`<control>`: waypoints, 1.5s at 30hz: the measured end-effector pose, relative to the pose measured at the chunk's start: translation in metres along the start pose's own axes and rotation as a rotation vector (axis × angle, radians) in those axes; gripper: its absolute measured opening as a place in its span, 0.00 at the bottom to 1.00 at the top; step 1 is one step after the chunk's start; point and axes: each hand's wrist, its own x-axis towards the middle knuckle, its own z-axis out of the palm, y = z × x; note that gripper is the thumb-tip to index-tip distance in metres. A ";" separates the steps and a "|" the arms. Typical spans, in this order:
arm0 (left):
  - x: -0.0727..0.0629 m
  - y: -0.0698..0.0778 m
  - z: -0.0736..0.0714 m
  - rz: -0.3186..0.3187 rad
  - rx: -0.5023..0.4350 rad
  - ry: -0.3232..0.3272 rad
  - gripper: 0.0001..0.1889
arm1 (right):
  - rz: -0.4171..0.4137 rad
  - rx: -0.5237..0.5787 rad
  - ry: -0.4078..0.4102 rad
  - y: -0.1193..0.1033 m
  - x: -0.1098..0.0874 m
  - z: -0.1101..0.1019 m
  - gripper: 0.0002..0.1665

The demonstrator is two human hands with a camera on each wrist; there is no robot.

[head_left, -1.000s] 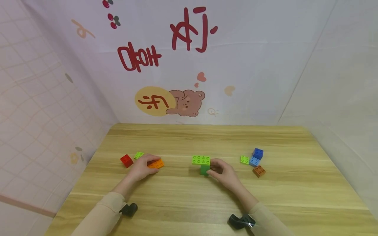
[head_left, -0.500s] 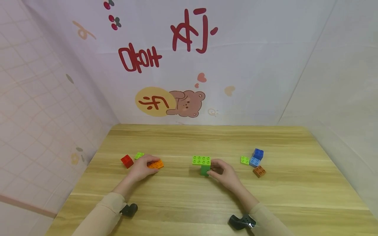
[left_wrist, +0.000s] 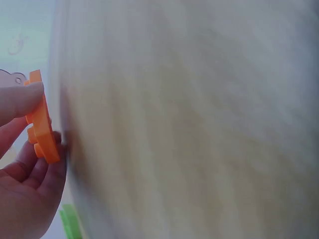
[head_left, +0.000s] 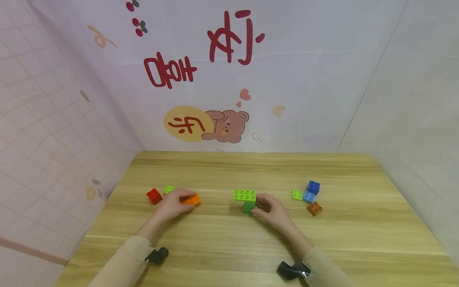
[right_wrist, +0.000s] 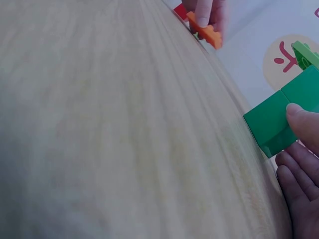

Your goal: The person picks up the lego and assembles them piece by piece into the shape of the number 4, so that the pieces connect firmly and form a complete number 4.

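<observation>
An orange building brick (head_left: 192, 199), flat with studs on top, is pinched between the thumb and fingers of my left hand (head_left: 173, 205). In the left wrist view the thumb presses one long side of the orange brick (left_wrist: 42, 124). At the table's middle stands a stack of green bricks (head_left: 249, 207), topped by a flat lime plate (head_left: 244, 195) that juts out to the left. My right hand (head_left: 274, 211) holds this stack from its right side. The right wrist view shows the thumb against the green bricks (right_wrist: 279, 112), a seam between two of them.
Left of my left hand lie a red brick (head_left: 154, 196) and a small lime plate (head_left: 169, 189). To the right are another lime plate (head_left: 297, 195), a dark blue brick (head_left: 313, 187), a light blue brick (head_left: 309, 197) and a brown brick (head_left: 315, 208). A printed cloth hangs behind the table.
The orange brick in my left hand has shifted very slightly to the right. My right hand and the green stack stay in place.
</observation>
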 end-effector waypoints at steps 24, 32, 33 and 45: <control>0.016 0.073 0.017 0.159 -0.137 0.060 0.19 | -0.109 0.124 -0.008 -0.039 0.007 -0.007 0.34; 0.020 0.094 0.025 0.207 -0.148 0.035 0.18 | -0.090 0.125 0.001 -0.040 0.008 -0.006 0.34; 0.020 0.096 0.026 0.208 -0.150 0.032 0.18 | -0.091 0.130 0.006 -0.040 0.008 -0.006 0.33; 0.028 0.114 0.032 0.287 -0.077 0.029 0.17 | -0.125 0.142 0.047 -0.069 0.003 -0.007 0.23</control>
